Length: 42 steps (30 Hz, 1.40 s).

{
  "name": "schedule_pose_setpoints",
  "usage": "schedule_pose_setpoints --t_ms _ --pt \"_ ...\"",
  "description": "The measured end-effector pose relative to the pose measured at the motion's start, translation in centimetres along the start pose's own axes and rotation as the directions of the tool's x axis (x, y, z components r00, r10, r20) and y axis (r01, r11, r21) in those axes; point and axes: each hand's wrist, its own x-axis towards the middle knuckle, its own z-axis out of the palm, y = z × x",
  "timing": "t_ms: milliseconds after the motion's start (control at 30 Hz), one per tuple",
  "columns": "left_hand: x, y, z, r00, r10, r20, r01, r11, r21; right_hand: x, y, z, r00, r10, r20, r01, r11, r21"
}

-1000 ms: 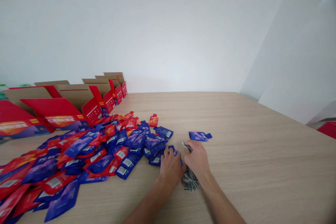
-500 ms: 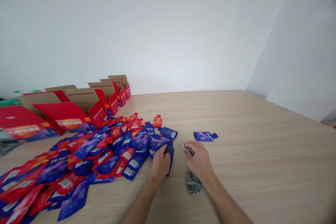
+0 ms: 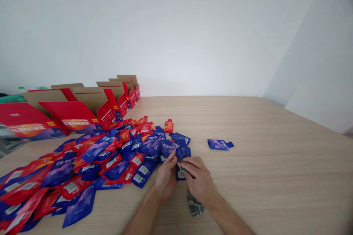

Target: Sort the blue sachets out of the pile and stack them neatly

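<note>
My left hand [image 3: 166,177] grips a dark blue pouch [image 3: 183,152] by its left edge, with the barcode side facing up. Pinched in my right hand [image 3: 199,180] is a grey-and-black patterned cloth [image 3: 194,205], whose upper part presses on the pouch's face while the rest hangs below the palm. A large heap of red pouches [image 3: 71,187] and blue pouches [image 3: 116,170] spreads to the left of my hands. One purple-blue pouch [image 3: 218,144] lies alone on the right.
Open red cardboard boxes [image 3: 71,114] stand in a row at the back left, behind the heap. A single red pouch [image 3: 168,126] rests near the heap's right end. The wooden table [image 3: 275,161] meets a white wall behind.
My right hand has moved left with the cloth, which now touches the pouch. My left hand has turned the pouch so that its barcode side shows.
</note>
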Motion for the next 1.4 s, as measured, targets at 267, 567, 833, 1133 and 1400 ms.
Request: schedule_pose_setpoints --t_ms 267,567,833,1133,1400 --pt "-0.3 -0.2 0.1 0.998 -0.021 0.067 0.02 1.0 0.013 0.3 -0.8 0.0 0.999 -0.019 0.049 0.02 1.0 -0.003" --pt "-1.5 0.0 2.3 0.992 -0.025 0.127 0.018 0.998 0.054 0.6 1.4 -1.2 0.949 0.156 -0.274 -0.178 0.983 -0.055" --pt "-0.4 1.1 0.2 0.996 0.091 0.004 -0.091 0.996 0.017 0.1 -2.1 0.4 0.987 0.016 0.159 -0.029 0.997 0.078" --pt "-0.6 1.6 0.5 0.985 0.173 -0.026 -0.166 0.971 0.171 0.7 -0.1 -1.9 0.958 0.247 -0.148 -0.23 0.965 0.123" --pt "-0.7 0.6 1.0 0.987 0.154 0.036 -0.157 0.982 0.108 0.3 -0.9 -0.9 0.953 0.291 -0.08 -0.269 0.941 0.207"
